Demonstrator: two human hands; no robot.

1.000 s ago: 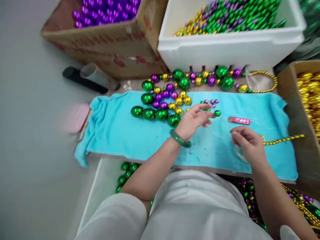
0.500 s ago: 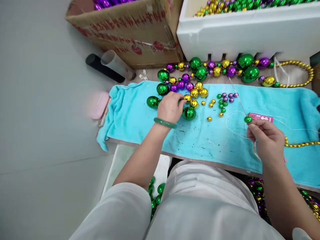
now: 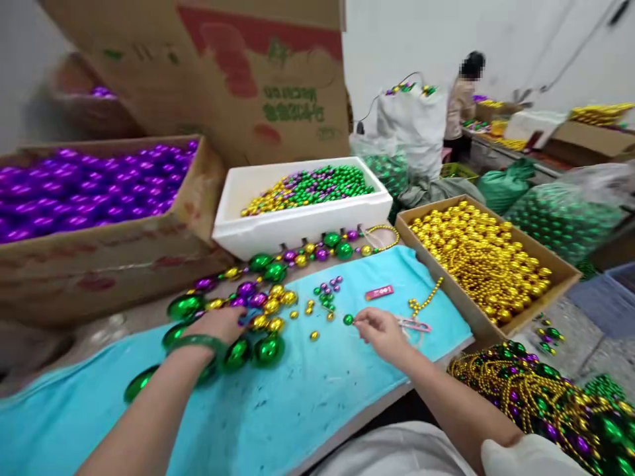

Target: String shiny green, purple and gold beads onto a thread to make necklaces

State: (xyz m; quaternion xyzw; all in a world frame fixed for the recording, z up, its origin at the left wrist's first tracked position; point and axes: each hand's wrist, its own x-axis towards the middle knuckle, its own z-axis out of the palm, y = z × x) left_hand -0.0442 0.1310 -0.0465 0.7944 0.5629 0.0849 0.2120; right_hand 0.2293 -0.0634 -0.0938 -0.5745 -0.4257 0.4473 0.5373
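My right hand [image 3: 381,329] is closed in a pinch, with a small shiny green bead [image 3: 348,319] at its fingertips. My left hand [image 3: 221,325], with a green bangle on the wrist, reaches in among the large beads; its fingertips are blurred and partly hidden. Around it lie large green beads [image 3: 268,349], gold beads [image 3: 276,325] and purple beads [image 3: 258,300]. Between the hands, small green and purple beads [image 3: 326,299] form a cluster on the turquoise towel [image 3: 297,396], with a few small gold beads [image 3: 314,336] nearby.
Behind the towel lies a mixed bead string [image 3: 300,260]. A white foam box [image 3: 302,221] and a carton of purple beads [image 3: 198,192] stand behind. At right are a carton of gold beads [image 3: 560,281], finished necklaces [image 3: 526,390] and pink-handled scissors [image 3: 421,326]. Another person [image 3: 459,109] stands far back.
The view has swung up and to the right, bringing in the gold bead carton and the room behind. My left hand stays among the large beads; my right hand still has the green bead at its fingertips.
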